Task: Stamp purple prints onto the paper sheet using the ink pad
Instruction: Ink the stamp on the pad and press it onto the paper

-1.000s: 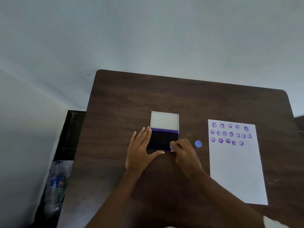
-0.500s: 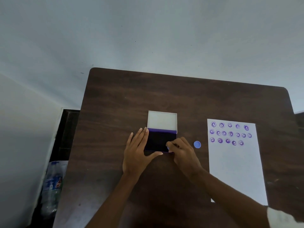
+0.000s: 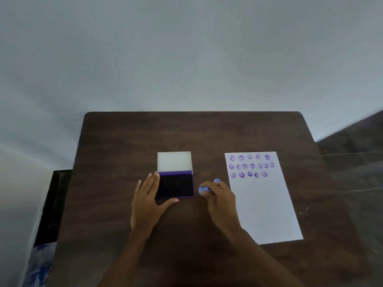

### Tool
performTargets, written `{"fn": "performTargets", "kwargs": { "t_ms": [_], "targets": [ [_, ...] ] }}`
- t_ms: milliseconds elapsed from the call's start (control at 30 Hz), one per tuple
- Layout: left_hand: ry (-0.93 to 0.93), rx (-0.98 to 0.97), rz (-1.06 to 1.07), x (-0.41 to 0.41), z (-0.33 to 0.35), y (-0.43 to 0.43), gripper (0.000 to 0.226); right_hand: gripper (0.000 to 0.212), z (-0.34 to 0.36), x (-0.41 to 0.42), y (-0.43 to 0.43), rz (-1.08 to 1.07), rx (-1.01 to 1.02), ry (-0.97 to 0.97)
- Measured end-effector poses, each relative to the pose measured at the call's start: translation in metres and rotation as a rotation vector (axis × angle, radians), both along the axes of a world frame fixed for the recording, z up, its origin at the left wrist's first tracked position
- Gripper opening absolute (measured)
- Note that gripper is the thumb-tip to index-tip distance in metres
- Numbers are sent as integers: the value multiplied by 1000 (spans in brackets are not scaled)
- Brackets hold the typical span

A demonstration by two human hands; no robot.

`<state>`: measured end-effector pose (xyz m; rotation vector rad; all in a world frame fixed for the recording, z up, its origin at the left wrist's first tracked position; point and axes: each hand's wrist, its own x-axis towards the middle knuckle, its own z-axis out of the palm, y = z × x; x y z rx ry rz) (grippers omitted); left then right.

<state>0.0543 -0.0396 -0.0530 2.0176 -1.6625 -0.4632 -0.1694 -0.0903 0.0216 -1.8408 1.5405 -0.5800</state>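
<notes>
The open ink pad lies at the table's middle, its dark purple pad facing up and its white lid folded back. My left hand lies flat against the pad's left and near edges, fingers spread. My right hand holds a small blue round stamp just right of the pad, off its surface. A second blue round piece peeks out behind my right fingers. The white paper sheet lies to the right, with three rows of purple prints across its top.
A dark wooden table carries everything, with a pale wall behind it. Left of the table there is a dark gap with a blue-and-white plastic package on the floor. Dark floor shows at the right.
My right hand has lifted the stamp off the ink pad and moved it right, toward the paper. My left hand stays at the pad. The camera view has shifted.
</notes>
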Motion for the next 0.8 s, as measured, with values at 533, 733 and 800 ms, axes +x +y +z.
{"fn": "performTargets", "kwargs": {
  "t_ms": [533,733,800],
  "targets": [
    [-11,-248,-369,-176,12,14,67,22,8,-214,-77,-334,-78,133],
    [-86,-118,-412,-204,-8,3,70,13,-6,-219,-102,-139,-152,217],
    [-126,-89,-412,-204,-9,3,72,14,-11,-222,-105,-108,-139,211]
  ]
}}
